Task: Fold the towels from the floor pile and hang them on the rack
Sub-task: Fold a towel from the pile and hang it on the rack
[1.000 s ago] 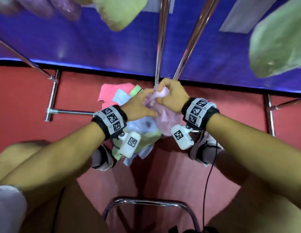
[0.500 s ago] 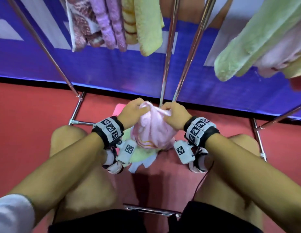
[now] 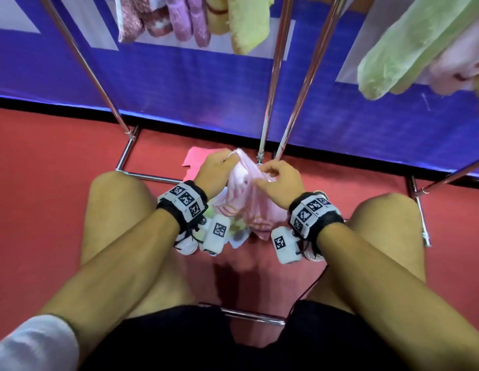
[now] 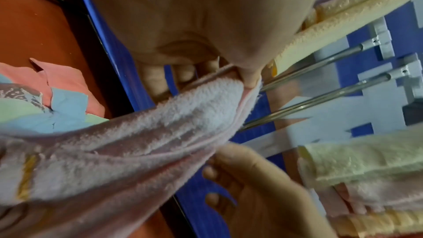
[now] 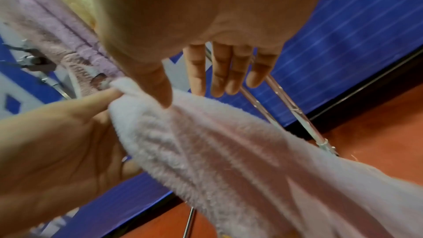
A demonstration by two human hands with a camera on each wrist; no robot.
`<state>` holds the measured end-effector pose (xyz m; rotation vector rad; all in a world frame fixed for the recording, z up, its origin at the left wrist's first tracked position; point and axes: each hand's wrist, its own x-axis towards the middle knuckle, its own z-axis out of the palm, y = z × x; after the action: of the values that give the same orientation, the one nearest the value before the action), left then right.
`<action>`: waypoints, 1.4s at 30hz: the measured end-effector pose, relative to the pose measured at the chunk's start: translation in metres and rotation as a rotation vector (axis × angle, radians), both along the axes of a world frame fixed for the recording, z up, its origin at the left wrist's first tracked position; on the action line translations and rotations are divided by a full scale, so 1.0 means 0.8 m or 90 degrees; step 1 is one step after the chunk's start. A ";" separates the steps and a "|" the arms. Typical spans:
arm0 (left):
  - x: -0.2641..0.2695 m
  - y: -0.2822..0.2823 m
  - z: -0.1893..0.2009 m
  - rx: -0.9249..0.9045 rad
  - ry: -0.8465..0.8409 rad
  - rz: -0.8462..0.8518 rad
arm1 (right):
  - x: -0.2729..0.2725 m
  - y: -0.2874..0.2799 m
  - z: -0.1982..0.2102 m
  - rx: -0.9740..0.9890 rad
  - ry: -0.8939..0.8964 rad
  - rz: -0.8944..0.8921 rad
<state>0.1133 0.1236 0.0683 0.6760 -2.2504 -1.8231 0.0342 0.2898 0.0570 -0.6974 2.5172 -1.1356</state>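
Observation:
A pale pink towel (image 3: pixel 249 199) with yellow stripes hangs bunched between my hands, above the floor pile (image 3: pixel 198 156). My left hand (image 3: pixel 217 170) pinches its top corner between thumb and fingers (image 4: pixel 249 80). My right hand (image 3: pixel 275 180) is just to the right, with the towel's upper edge (image 5: pixel 228 151) running between its thumb (image 5: pixel 160 93) and nearly straight fingers. The pile (image 4: pixel 66 100) of pink, blue and green cloths lies on the red floor beneath. Chrome rack poles (image 3: pixel 273 89) rise right behind my hands.
Folded pink and yellow towels (image 3: pixel 246 22) hang from the rack at top left, and green and pink ones (image 3: pixel 409 49) at top right. A blue wall panel (image 3: pixel 192 89) stands behind. My bare knees flank the pile, and a chrome bar (image 3: pixel 249 315) lies near me.
Both hands have lifted the pink towel off the pile. The right hand's closed grip has loosened, its fingers straightening along the top edge. The view has tilted up, showing the hung towels.

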 end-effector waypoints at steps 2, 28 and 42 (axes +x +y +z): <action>0.000 0.011 -0.001 -0.004 0.002 -0.046 | 0.015 -0.006 0.000 0.000 0.037 0.082; -0.018 -0.012 -0.007 -0.018 -0.047 0.174 | -0.015 0.040 -0.025 0.177 -0.070 -0.001; 0.000 0.063 -0.027 -0.135 0.036 -0.274 | 0.015 0.031 -0.006 -0.175 -0.060 0.017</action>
<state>0.1135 0.1741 0.0464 0.1043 -2.6522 -1.6947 0.0460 0.3143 0.0523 -0.7232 2.2912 -1.4852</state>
